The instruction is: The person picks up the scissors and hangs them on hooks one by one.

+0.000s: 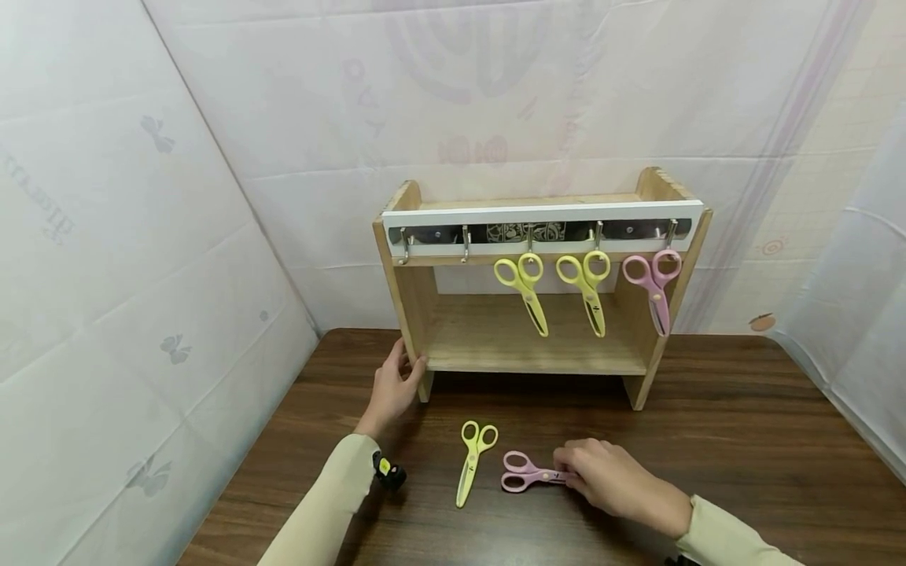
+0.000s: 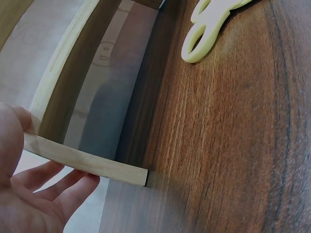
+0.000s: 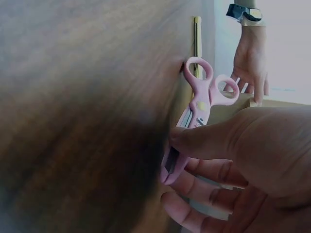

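My right hand (image 1: pixel 610 481) pinches a pair of pink scissors (image 1: pixel 522 473) by the blades, thumb on one face and fingers behind. In the right wrist view, the handle loops of the pink scissors (image 3: pixel 203 92) point away from the palm. My left hand (image 1: pixel 393 387) grips the lower left side panel of a wooden shelf (image 1: pixel 535 354). The left wrist view puts the thumb on the inner side of that panel (image 2: pixel 87 162) and the fingers along its outer side. Between the hands, yellow scissors (image 1: pixel 470 464) lie on the table, loops toward the shelf.
A white rail (image 1: pixel 453 214) with several metal hooks runs across the shelf's upper front. From it hang yellow scissors (image 1: pixel 524 289), another yellow pair (image 1: pixel 586 289) and a pink pair (image 1: pixel 654 289) at the right end. The two leftmost hooks (image 1: pixel 465 244) are bare. White cloth (image 1: pixel 311 196) surrounds the brown table (image 1: pixel 750 440).
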`<state>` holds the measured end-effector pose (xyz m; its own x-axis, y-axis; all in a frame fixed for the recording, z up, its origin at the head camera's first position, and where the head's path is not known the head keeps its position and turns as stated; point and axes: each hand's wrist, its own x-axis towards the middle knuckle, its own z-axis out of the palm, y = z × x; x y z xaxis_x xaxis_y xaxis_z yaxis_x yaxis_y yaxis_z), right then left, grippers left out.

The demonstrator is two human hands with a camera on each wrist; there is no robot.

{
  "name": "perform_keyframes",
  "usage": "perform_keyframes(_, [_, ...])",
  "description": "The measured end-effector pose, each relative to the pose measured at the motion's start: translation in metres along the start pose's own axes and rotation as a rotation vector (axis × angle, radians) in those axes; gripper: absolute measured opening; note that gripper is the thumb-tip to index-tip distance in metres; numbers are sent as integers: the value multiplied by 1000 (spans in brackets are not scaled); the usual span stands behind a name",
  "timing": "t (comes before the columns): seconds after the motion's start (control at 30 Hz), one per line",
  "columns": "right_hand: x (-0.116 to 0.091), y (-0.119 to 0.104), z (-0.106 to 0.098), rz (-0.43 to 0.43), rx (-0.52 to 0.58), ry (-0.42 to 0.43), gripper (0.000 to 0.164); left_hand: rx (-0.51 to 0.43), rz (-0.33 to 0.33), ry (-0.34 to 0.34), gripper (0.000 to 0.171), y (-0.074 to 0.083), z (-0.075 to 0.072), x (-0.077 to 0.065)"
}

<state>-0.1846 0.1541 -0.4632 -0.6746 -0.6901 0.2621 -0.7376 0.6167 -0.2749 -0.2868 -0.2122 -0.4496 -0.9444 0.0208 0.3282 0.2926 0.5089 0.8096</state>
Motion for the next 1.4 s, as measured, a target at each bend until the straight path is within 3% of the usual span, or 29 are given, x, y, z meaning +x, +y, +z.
perform_keyframes(0.4, [33, -11, -54, -28, -151, 75, 20, 8, 31, 5, 54, -4, 2, 0])
perform_keyframes(0.7, [61, -22, -90, -141, -190, 304, 18, 5, 37, 4, 56, -3, 2, -2])
perform_keyframes(1.17, [106, -43, -107, -200, 71, 558, 12, -15, 31, 21, 52, -2, 2, -1])
perform_keyframes(1.4, [123, -50, -108, -154, 174, 663, 15, 0, 44, 35, 53, -3, 3, -1])
